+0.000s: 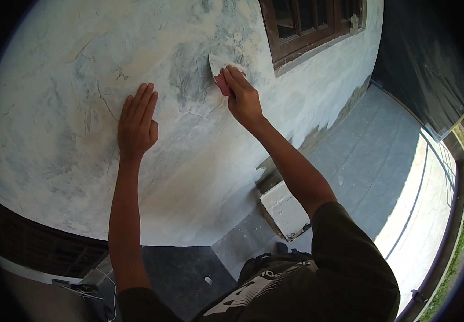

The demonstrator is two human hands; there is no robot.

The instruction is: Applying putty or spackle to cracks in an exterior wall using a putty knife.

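Observation:
My left hand [137, 123] lies flat against the patchy white and grey plastered wall [55, 145], its fingers stretched upward beside a thin crack. To its right, my right hand [245, 99] is closed around a putty knife [222, 83] with a reddish handle. The knife's pale, wide blade rests at the wall, over a grey mottled area below and left of the window. My fingers cover part of the handle and blade.
A brown wooden window frame [318, 45] is set in the wall at upper right. Below my right arm stands a white-topped box-like object [285, 209] on the grey tiled floor [360, 139]. Dark sheeting [425, 64] hangs at far right. A white cable [114, 292] runs at lower left.

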